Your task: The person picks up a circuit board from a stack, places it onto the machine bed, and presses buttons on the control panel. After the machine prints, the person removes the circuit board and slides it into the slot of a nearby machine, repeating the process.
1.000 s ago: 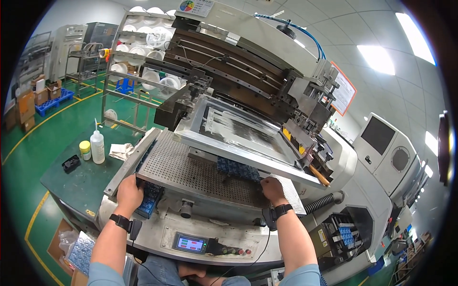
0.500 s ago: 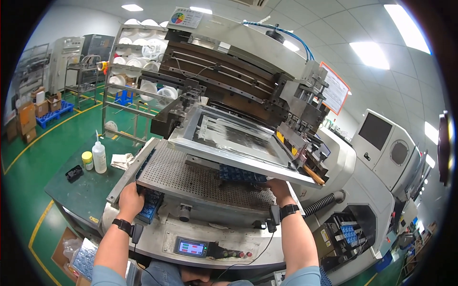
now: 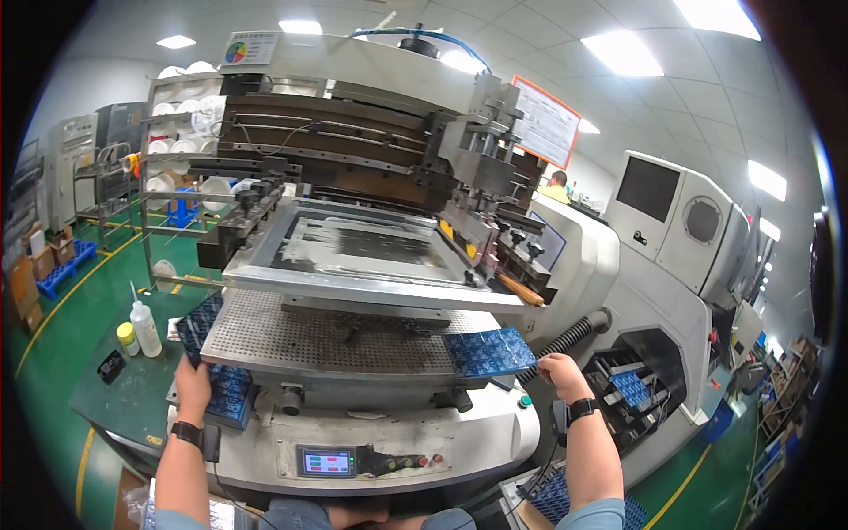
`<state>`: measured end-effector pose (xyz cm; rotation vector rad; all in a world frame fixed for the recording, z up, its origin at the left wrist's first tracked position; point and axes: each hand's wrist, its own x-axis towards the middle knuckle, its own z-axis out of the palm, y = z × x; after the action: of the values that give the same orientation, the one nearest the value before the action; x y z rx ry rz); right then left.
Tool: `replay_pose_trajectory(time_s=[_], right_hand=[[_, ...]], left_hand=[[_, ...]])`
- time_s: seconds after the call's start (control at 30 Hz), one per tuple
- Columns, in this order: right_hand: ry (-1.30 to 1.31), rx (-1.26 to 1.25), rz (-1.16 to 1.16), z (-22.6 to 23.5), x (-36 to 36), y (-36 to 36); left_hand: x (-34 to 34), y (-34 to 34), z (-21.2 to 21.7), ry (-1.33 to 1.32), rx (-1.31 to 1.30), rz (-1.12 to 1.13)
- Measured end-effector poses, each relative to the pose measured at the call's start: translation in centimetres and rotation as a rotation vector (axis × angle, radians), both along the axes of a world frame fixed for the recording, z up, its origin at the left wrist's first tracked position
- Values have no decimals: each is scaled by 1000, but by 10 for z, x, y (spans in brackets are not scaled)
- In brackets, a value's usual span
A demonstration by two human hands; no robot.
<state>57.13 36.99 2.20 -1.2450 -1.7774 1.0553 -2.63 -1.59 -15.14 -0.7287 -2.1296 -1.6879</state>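
My right hand (image 3: 563, 374) pinches the right end of a blue circuit board panel (image 3: 490, 352), which sticks out over the right front corner of the perforated metal table (image 3: 265, 331). At the table's left side my left hand (image 3: 192, 387) is closed on another blue circuit board panel (image 3: 200, 325), which stands tilted upward. Just right of that hand lies a stack of blue boards (image 3: 231, 395), below the table edge. Over the table sits a framed printing screen (image 3: 371, 252) smeared with dark and grey paste.
A green side table (image 3: 115, 415) at the left holds a squeeze bottle (image 3: 144, 329) and a yellow-lidded jar (image 3: 128, 338). Below the table are a control display (image 3: 326, 461) and knobs. Another board (image 3: 631, 389) lies in the machine opening at the right. A ribbed hose (image 3: 565, 343) runs beside my right hand.
My right hand has drawn its board out from beneath the screen, toward the right. The left board has risen into view beside the table. The whole view has turned right.
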Motion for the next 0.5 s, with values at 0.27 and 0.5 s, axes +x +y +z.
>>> replay_pose_trajectory(time_s=[0.27, 0.5], right_hand=[[236, -221, -102, -35, 35, 35], [420, -280, -194, -55, 40, 92]], left_hand=[[-31, -55, 20, -447, 585, -68], [19, -84, 92, -436, 688, -201]])
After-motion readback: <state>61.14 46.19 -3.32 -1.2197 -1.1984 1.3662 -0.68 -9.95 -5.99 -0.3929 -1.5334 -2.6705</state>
